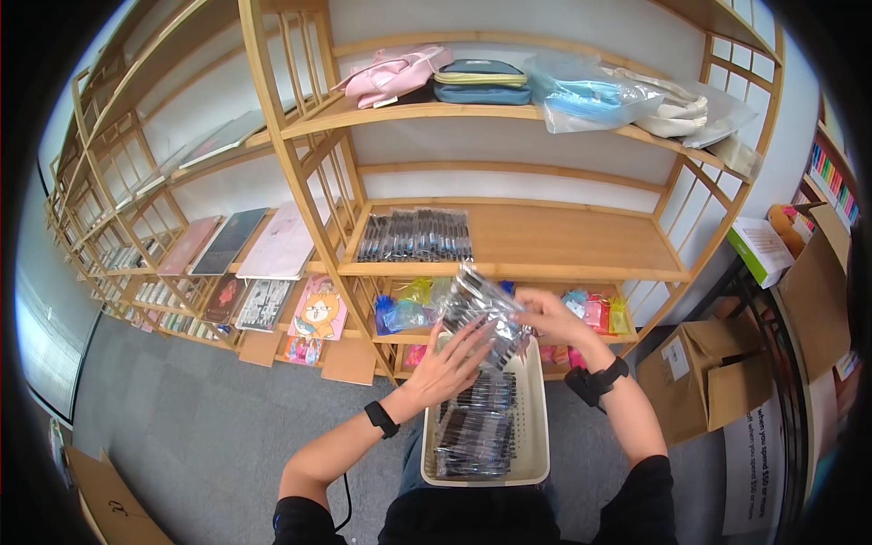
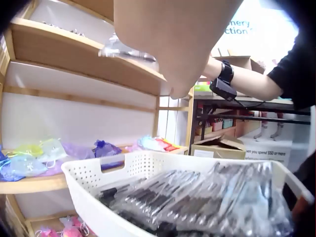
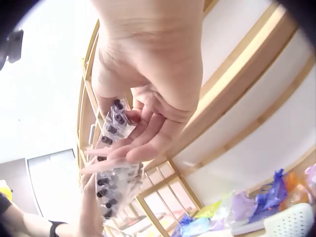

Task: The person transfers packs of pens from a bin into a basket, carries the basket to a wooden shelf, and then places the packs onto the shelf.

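At centre, above the basket [image 1: 538,434]: tilted pack [image 1: 470,303] between right hand [image 1: 556,320], pinching it, and left hand [image 1: 447,368], straight-fingered against it.

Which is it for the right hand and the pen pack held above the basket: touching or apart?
Touching. The right wrist view shows the right hand pinching the edge of the clear pen pack between thumb and finger.

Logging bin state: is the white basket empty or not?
Not empty: clear packs of pens lie in the white basket, covering much of its floor.
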Demonstrator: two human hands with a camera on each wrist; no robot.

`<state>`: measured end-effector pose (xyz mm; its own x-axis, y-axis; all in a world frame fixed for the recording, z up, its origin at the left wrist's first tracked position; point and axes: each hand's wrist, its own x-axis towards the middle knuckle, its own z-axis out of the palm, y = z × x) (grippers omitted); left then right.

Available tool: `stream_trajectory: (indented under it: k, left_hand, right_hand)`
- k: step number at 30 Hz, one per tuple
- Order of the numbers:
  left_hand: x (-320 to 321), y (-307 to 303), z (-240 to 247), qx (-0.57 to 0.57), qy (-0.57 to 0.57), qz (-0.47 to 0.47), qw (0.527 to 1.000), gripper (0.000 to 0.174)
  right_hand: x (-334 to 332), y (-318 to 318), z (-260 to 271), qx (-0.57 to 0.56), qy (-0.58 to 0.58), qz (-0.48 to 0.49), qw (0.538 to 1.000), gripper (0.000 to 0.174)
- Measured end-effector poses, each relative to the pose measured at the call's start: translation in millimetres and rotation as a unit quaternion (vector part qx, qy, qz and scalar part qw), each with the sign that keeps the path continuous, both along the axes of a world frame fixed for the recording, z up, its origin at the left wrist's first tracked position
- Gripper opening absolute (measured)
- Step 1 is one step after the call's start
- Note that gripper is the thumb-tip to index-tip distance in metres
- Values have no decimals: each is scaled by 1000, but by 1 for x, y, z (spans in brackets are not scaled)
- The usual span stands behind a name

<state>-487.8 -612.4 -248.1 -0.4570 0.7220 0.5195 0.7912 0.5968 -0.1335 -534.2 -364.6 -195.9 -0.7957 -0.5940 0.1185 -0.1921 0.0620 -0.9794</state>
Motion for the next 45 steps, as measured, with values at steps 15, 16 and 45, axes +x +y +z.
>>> stream_trajectory:
  k: [15, 16, 45]
  left_hand:
    - [-94, 27, 63, 82, 49, 152, 984, 66]
    - [-95, 25, 63, 81, 50, 162, 982, 67]
    - [-103, 8, 60, 41, 34, 151, 987, 68]
  right_hand:
    - [-102, -52, 21, -220, -30, -193, 956, 21]
    - [-103, -55, 21, -223, -38, -187, 956, 21]
    - [-80, -41, 0, 371, 408, -215, 806, 49]
